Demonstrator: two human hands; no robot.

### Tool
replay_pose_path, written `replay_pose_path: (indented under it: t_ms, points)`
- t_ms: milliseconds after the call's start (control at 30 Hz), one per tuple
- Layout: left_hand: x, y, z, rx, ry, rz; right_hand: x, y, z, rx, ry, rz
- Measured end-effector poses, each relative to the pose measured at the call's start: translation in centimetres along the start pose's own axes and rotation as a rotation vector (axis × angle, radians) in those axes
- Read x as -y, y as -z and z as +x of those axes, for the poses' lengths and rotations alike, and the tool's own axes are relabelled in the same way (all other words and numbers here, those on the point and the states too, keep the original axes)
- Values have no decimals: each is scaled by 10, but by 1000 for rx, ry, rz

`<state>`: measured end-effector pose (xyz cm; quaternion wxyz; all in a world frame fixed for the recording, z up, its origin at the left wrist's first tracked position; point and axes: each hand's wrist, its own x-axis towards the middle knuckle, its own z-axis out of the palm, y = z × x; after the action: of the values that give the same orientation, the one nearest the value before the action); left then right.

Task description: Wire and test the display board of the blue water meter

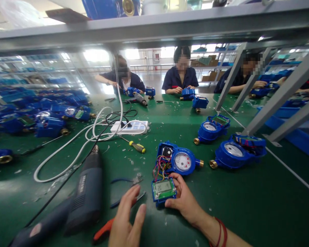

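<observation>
A blue water meter (pixel 181 161) lies opened on the green table, coloured wires (pixel 161 166) running from its body to a detached lid with a small display (pixel 163 188). My right hand (pixel 184 199) grips that lid's right edge with fingers and thumb. My left hand (pixel 127 221) hovers open to the left of the lid, fingers spread, above orange-handled pliers (pixel 105 230). A pair of blue-handled cutters (pixel 128 181) lies just beyond my left fingertips.
A dark heat gun (pixel 87 190) lies at the near left. A yellow screwdriver (pixel 136 146), a white power strip (pixel 131 127) and white cable (pixel 67 151) lie mid-table. Two more meters (pixel 234 152) sit right, several piled left. Three people work across the table.
</observation>
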<state>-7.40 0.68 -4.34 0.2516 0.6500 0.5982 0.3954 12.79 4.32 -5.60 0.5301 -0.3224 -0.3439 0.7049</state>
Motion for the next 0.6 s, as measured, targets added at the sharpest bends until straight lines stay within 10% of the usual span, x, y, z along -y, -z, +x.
replay_pose_path:
  t_ms: [167,600]
  points:
    - [-8,-54,3,45,32,19,-8,1,1,-24,34,-61]
    - [0,-48,0,76,-33,105,-12,-1,0,-61,-6,-234]
